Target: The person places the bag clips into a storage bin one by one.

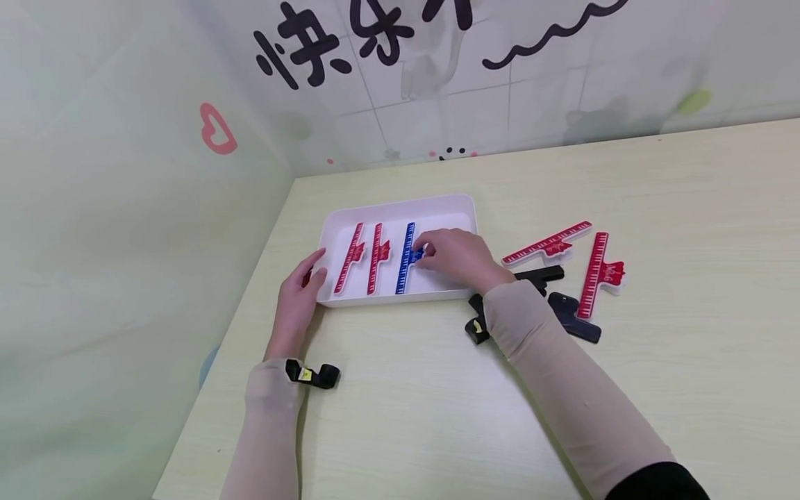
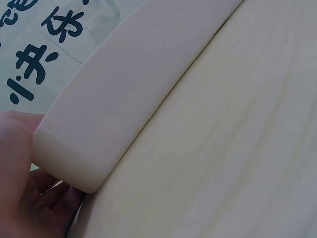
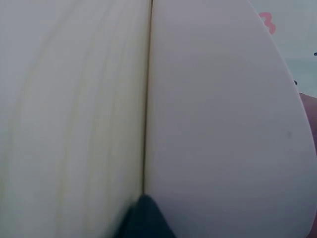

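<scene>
In the head view a white tray (image 1: 431, 300) holds two red ruler-shaped clips, the left one (image 1: 349, 258) and the middle one (image 1: 378, 258), plus a blue ruler-shaped clip (image 1: 405, 260). They lie side by side. My right hand (image 1: 455, 255) reaches over the near right rim and pinches the side tab of the blue clip, partly hiding it. My left hand (image 1: 298, 297) grips the tray at its left edge, near the front corner. The left wrist view shows those fingers (image 2: 54, 201) round the tray's corner. The right wrist view shows mostly the tray's outer wall (image 3: 223, 119).
Right of the tray lie two more red clips, one slanted (image 1: 546, 243) and one more upright (image 1: 594, 278). Black clips (image 1: 575, 317) lie beside and partly under my right forearm. A patterned wall covering (image 1: 437, 111) borders the table (image 1: 400, 417) behind.
</scene>
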`<control>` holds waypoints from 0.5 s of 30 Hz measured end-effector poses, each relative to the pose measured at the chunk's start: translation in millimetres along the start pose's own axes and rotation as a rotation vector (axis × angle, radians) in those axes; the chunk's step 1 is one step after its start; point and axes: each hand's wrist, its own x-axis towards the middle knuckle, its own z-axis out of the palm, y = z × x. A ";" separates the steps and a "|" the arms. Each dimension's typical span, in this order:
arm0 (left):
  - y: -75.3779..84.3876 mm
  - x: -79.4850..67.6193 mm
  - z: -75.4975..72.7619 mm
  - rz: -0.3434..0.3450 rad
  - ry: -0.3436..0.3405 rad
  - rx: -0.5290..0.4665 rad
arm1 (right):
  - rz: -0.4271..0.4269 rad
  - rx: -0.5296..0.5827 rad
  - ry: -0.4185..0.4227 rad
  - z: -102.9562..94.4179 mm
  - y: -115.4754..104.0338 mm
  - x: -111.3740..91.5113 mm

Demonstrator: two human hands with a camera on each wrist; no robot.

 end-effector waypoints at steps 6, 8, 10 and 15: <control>-2.8 0.1 -0.1 0.021 -0.002 -0.030 | -0.024 -0.007 0.021 1.0 0.2 -1.2; -3.4 0.3 -0.1 0.022 -0.003 -0.035 | -0.028 -0.005 0.025 1.3 0.5 -1.4; -3.7 0.6 0.1 0.020 -0.002 -0.034 | -0.028 -0.001 0.025 1.3 0.8 -1.5; -2.8 1.0 0.2 0.018 0.004 -0.033 | -0.030 0.022 0.024 -0.3 0.3 -1.9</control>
